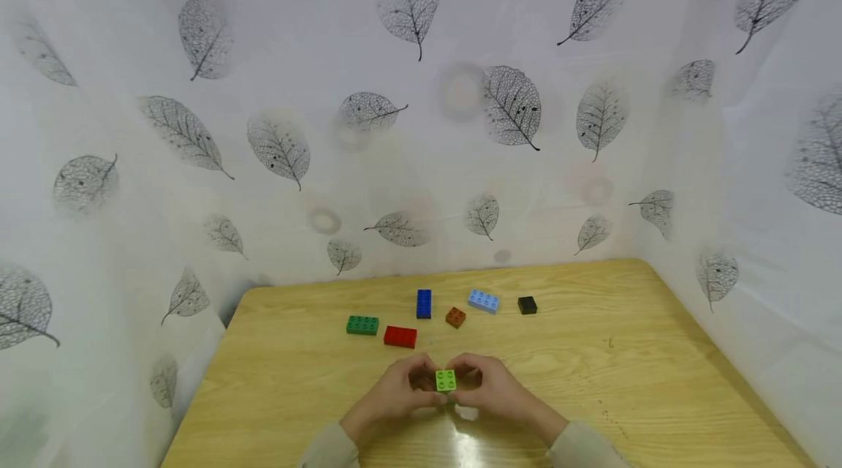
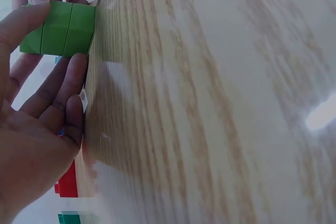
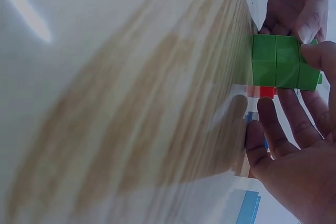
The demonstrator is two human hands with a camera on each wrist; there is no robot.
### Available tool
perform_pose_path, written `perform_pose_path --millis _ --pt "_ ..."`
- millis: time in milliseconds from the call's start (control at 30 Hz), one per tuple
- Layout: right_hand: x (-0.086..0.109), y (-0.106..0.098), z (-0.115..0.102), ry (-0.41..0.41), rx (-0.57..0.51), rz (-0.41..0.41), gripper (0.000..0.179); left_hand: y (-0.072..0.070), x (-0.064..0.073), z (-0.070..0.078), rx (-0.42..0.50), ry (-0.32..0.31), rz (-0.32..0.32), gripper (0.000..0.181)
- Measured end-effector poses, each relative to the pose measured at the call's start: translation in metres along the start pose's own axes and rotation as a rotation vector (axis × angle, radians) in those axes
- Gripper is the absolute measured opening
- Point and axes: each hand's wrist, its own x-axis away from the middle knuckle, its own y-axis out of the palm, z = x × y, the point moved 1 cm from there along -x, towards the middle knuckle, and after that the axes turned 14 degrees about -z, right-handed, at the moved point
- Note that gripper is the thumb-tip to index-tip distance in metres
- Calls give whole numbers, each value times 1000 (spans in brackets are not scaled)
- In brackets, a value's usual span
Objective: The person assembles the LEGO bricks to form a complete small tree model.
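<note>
A short stack of lime-green toy bricks (image 1: 445, 380), studs upward, stands at the near middle of the table. In the left wrist view the green stack (image 2: 56, 29) shows three layers, its lowest one at the tabletop. My left hand (image 1: 403, 389) pinches it from the left, thumb on the near face. From the other side my right hand (image 1: 492, 386) pinches it too, its thumb near the left thumb. The right wrist view shows the lower fingers of the right hand (image 3: 299, 169) held away from the stack. The stack's far face is hidden.
Beyond the hands lie a green brick (image 1: 362, 325), a red brick (image 1: 400, 337), a dark blue brick (image 1: 424, 304), a brown brick (image 1: 455, 317), a light blue brick (image 1: 483, 300) and a black brick (image 1: 527, 305). A leaf-print curtain (image 1: 434, 175) surrounds the wooden table (image 1: 276, 380).
</note>
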Motion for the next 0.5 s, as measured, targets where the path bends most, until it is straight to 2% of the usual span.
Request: perform_pose_path --millis 167,300,400,500 --pt "0 2 1 4 -30 -8 32 -1 1 -2 -10 -1 -12 28" --pt "-1 2 0 17 -37 -11 33 -12 6 -1 -53 11 -25 34" --pt "-1 2 -1 25 -19 0 35 -27 13 2 -112 39 27 37" --pt "-1 1 -2 27 1 12 38 -45 21 6 -184 53 136 35"
